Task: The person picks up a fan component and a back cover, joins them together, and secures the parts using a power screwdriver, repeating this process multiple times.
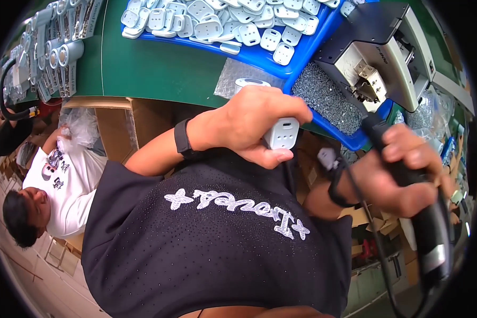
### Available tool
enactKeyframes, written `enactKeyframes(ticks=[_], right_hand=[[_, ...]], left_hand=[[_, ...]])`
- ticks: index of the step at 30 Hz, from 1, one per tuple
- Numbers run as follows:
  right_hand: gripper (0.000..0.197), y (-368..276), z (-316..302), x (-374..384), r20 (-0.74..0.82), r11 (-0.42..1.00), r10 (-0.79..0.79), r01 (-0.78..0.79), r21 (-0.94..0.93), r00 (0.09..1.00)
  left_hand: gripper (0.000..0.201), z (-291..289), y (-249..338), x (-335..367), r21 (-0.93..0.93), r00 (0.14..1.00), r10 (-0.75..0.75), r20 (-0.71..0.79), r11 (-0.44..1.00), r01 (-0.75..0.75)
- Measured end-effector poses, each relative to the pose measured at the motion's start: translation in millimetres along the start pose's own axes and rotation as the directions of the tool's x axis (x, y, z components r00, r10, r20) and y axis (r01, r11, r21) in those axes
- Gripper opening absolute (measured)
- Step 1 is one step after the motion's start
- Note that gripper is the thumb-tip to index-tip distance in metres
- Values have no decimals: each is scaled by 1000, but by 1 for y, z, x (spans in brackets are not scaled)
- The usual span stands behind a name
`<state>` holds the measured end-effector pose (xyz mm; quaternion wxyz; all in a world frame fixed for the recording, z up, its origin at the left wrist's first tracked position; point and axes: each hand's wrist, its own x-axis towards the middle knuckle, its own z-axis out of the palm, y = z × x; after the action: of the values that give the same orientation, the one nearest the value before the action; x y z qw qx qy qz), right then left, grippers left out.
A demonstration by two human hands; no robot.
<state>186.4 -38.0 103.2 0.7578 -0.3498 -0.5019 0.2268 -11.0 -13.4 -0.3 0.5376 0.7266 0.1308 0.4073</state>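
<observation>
Black T-shirt (217, 259), nearest item: pale cursive lettering lay across the chest between two star shapes, with small studs scattered round it. Green table (138, 69): it carried the stock listed below. Co-worker (74, 185), seated at left: the white shirt bore dark printed characters and a figure. Blue tray (249, 59), on the table: it was heaped with pale-blue plates (209, 26), each slotted and holed. Machine (376, 32), dark-topped, with a metal mechanism at its front: a short printed marking showed on its light side panel. Stacked pale devices (63, 58), far left of the table: strips along them carried dark printing. Power screwdriver (432, 233), black, corded: it was blurred, its narrow end near the machine's front; whether it touched anything could not be told. Right hand (387, 183): fingers were wrapped round the screwdriver. Left hand (259, 122): fingers and thumb were closed on one plate. Held plate (282, 135), single piece: it sat in front of the shirt, just below the table edge, with its slot and holes facing the camera. Screws (328, 95), grey, loose: they filled a blue compartment beside the machine.
</observation>
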Motion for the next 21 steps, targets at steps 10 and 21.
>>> enactKeyframes(ticks=[10, 21], right_hand=[[25, -17, 5, -7, -34, 945, 326, -326, -1, 945], [40, -71, 38, -19, 448, 941, 212, -305, 145, 868]], left_hand=[[47, 4, -11, -8, 81, 974, 185, -134, 981, -175], [47, 1, -9, -21, 102, 963, 233, -134, 970, -220]])
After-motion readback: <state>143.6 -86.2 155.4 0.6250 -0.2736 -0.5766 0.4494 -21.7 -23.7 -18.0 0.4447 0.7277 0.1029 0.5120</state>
